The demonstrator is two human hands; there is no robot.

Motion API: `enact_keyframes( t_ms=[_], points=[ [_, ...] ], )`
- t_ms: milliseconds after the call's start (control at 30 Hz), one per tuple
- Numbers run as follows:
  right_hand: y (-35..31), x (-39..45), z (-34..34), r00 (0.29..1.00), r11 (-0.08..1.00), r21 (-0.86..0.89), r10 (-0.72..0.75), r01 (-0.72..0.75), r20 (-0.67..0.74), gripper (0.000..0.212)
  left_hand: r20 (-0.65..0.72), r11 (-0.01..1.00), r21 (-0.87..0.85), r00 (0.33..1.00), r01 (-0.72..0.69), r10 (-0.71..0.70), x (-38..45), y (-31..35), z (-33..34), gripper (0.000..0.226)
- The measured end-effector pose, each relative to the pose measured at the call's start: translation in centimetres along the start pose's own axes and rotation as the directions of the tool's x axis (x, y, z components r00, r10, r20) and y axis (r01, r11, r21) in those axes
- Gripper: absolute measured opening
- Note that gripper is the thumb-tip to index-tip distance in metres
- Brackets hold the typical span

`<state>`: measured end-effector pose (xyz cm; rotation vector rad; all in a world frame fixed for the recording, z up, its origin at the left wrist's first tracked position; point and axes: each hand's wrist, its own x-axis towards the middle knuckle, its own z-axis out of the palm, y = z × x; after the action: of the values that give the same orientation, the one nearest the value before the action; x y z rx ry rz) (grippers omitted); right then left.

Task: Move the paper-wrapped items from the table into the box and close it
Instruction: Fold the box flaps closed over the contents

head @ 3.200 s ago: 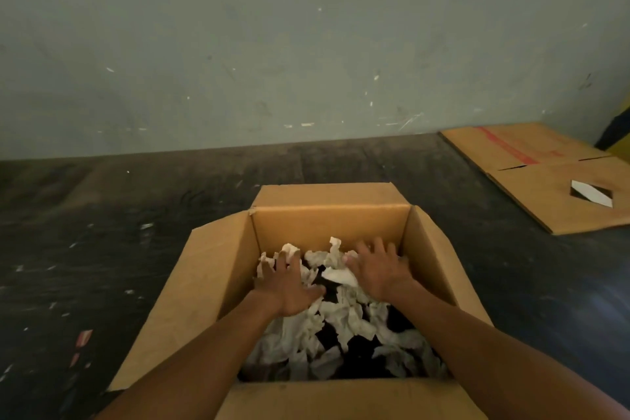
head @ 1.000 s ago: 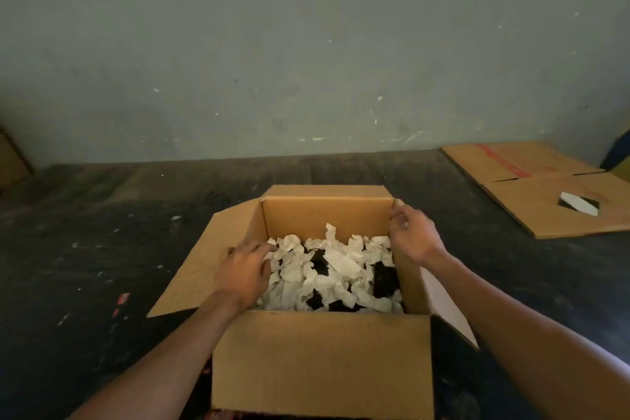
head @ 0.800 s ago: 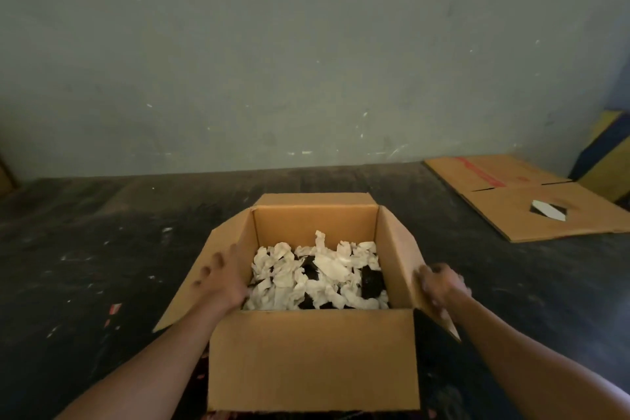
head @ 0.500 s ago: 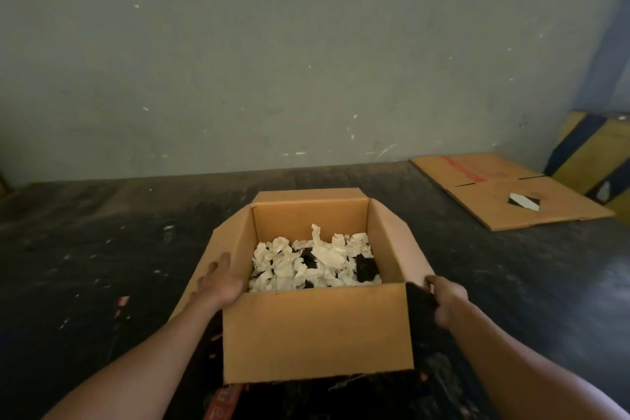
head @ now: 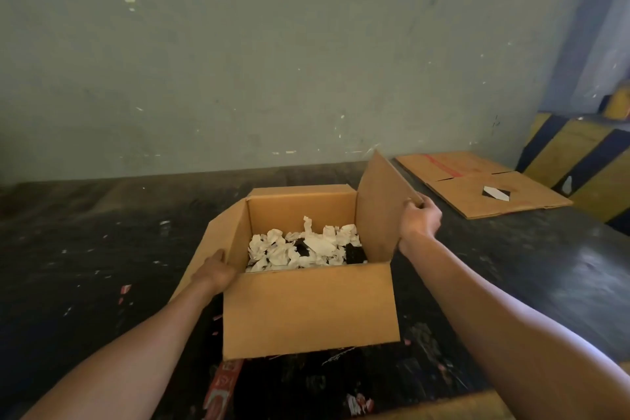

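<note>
Open cardboard box (head: 308, 310) (right flap (head: 380, 208) raised) holds crumpled paper-wrapped items (head: 303, 249).

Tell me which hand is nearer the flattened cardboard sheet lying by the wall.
Right. The right hand grips the box's raised right flap, just short of the flattened cardboard sheet. The left hand rests on the left flap, across the box from it.
</note>
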<state>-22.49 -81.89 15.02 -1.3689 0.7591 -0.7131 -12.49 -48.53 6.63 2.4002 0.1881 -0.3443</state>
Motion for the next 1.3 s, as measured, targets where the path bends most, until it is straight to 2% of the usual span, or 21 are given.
enact_keyframes(
  t_ms=[100, 167, 233, 267, 367, 467, 533, 633, 700, 833, 933, 1000, 1067, 1167, 1233, 1300],
  points=[
    [0.0, -2.3, 1.7, 0.980, 0.975, -0.130, -0.168, 0.181, 0.106, 0.037, -0.003, 0.999, -0.033, 1.000, -0.008, 0.008, -0.7, -0.3, 0.0, 0.065],
    [1.3, -3.4, 2.8, 0.937, 0.945, -0.172, -0.228, 0.278, 0.264, 0.043, -0.009, 0.999, -0.049, 1.000, -0.011, 0.010, -0.9, -0.6, 0.0, 0.065],
    [3.0, -4.2, 3.8, 0.863, 0.889, -0.268, -0.223, 0.370, 0.453, 0.049, -0.021, 0.999, -0.053, 1.000, -0.008, 0.007, -1.5, -0.8, 0.1, 0.065],
    [3.8, -4.4, 4.3, 0.816, 0.820, -0.360, -0.207, 0.445, 0.539, 0.052, -0.034, 0.999, -0.053, 0.999, -0.004, 0.002, -2.0, -0.8, 0.2, 0.064],
    [6.3, -4.8, 5.3, 0.692, 0.497, -0.565, -0.108, 0.659, 0.713, 0.059, -0.075, 0.999, -0.037, 0.997, 0.012, -0.014, -3.4, -1.1, 0.4, 0.061],
    [8.5, -5.4, 5.3, 0.613, 0.225, -0.603, 0.034, 0.765, 0.790, 0.065, -0.092, 0.980, -0.164, 0.987, 0.116, -0.132, -3.6, -2.0, 0.6, 0.072],
    [9.6, -5.8, 5.0, 0.593, 0.092, -0.596, 0.062, 0.798, 0.803, 0.070, -0.075, 0.942, -0.264, 0.969, 0.209, -0.236, -3.6, -2.8, 0.6, 0.089],
    [10.3, -5.9, 4.7, 0.580, 0.022, -0.581, 0.031, 0.814, 0.814, 0.070, -0.010, 0.851, -0.438, 0.945, 0.289, -0.326, -3.3, -3.6, 0.8, 0.111],
    [10.5, -5.7, 4.6, 0.567, 0.000, -0.567, 0.004, 0.824, 0.824, 0.069, 0.012, 0.738, -0.618, 0.942, 0.272, -0.337, -3.1, -3.9, 0.9, 0.111],
    [10.9, -5.4, 4.7, 0.562, -0.001, -0.562, -0.008, 0.827, 0.827, 0.067, -0.103, 0.485, -0.866, 0.908, 0.119, -0.406, -3.6, -2.9, -0.2, 0.098],
    [11.0, -5.4, 4.8, 0.564, -0.007, -0.565, -0.020, 0.825, 0.825, 0.066, -0.255, 0.398, -0.915, 0.860, -0.067, -0.441, -4.0, -1.7, -1.6, 0.090],
    [10.9, -5.4, 4.8, 0.564, -0.009, -0.564, -0.020, 0.826, 0.826, 0.066, -0.372, 0.409, -0.888, 0.851, -0.210, -0.371, -4.5, -0.7, -1.9, 0.087],
    [10.9, -5.4, 4.8, 0.562, -0.010, -0.562, -0.020, 0.827, 0.827, 0.066, -0.456, 0.425, -0.843, 0.858, -0.330, -0.237, -5.1, 0.4, -1.9, 0.080],
    [10.9, -5.6, 4.6, 0.565, -0.004, -0.565, -0.017, 0.825, 0.825, 0.066, -0.551, 0.550, -0.683, 0.833, -0.482, 0.045, -6.0, 2.0, -1.3, 0.059],
    [10.8, -5.6, 4.7, 0.564, 0.000, -0.564, -0.014, 0.826, 0.825, 0.065, -0.525, 0.626, -0.557, 0.815, -0.546, 0.244, -6.6, 2.6, -0.7, 0.053],
    [10.6, -5.7, 4.6, 0.561, 0.002, -0.561, -0.007, 0.828, 0.828, 0.066, -0.395, 0.681, -0.452, 0.814, -0.576, 0.426, -7.4, 3.1, 0.2, 0.051]
  ],
)
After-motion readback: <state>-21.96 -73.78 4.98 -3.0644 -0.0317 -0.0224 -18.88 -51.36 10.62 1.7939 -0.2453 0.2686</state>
